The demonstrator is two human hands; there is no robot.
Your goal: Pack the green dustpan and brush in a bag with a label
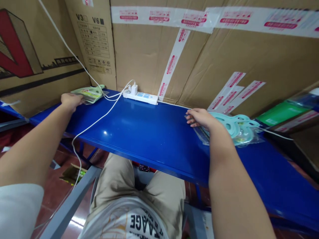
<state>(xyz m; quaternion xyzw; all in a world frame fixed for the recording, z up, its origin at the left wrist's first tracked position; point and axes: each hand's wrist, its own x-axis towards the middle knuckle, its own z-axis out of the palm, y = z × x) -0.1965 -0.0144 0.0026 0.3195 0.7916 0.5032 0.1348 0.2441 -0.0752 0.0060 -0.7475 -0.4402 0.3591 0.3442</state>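
Observation:
My left hand (71,101) is at the far left of the blue table, its fingers closed on the near edge of a clear packet with a light green flat plastic piece (98,90). My right hand (199,117) lies over the left edge of a clear bag holding light blue flat plastic pieces with cut-out holes (228,125). Its fingers are bent a little and apart, with the tips on or just past the bag's edge. My wrist and forearm hide part of that bag. The exact kind of these plastic pieces cannot be made out.
Cardboard walls (149,53) stand behind the blue table (139,122). A white power strip (144,97) with plugs lies at the back, and its white cable (92,125) hangs over the front edge. A green-labelled bottle (281,113) is at the right.

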